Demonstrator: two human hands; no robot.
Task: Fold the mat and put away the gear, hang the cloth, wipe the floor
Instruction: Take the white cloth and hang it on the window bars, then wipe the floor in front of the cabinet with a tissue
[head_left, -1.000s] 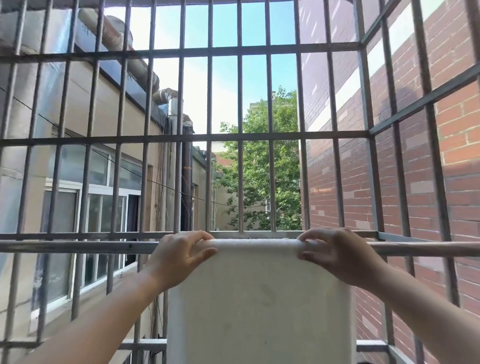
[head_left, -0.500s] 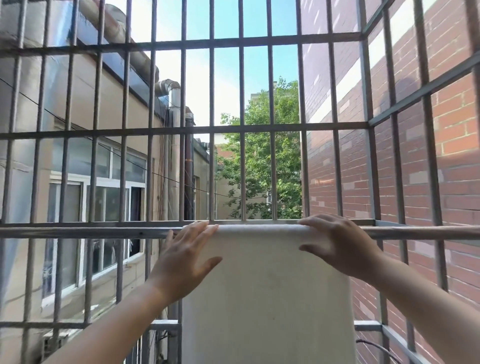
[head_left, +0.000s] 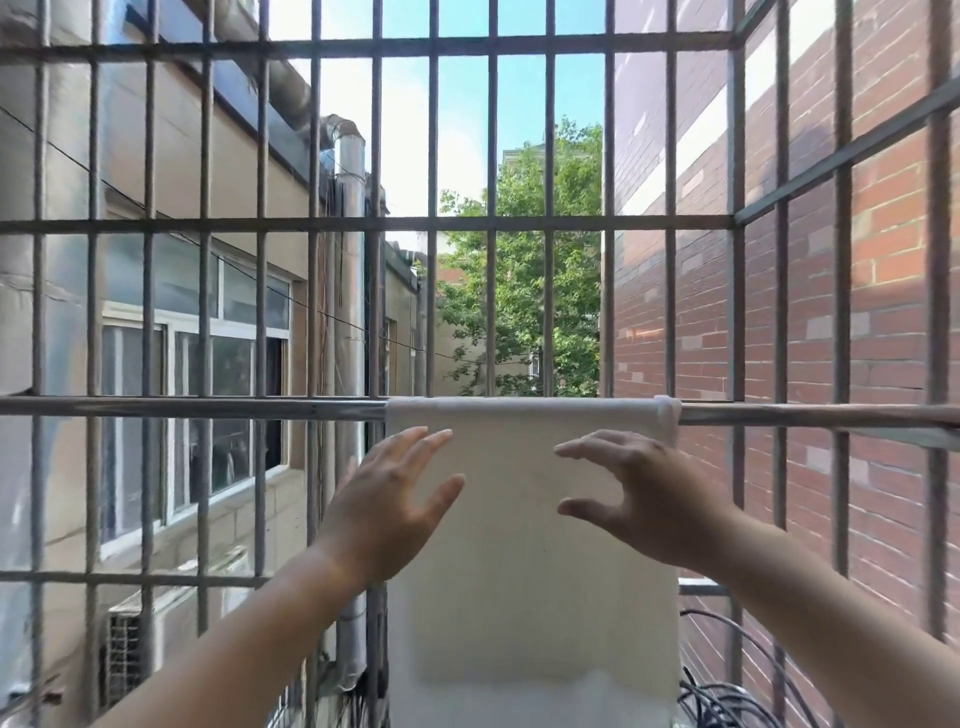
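My left hand (head_left: 389, 499) and right hand (head_left: 644, 493) are spread, gripping nothing. The cloth (head_left: 530, 582) hangs just beyond them, draped over the rail (head_left: 208, 408) above my fingertips. A grille (head_left: 311, 224) stands beyond, and a brick wall (head_left: 883, 312) lies past my right hand.

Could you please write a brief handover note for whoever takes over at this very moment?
Left grip: open, fingers straight, holding nothing, in front of the cloth, near its left edge.
Right grip: open, fingers loosely curved, holding nothing.
Cloth: draped over the horizontal rail, hanging flat.
Done: cloth hung.
Left: wipe the floor; mat and gear are out of view, so unconfirmed.
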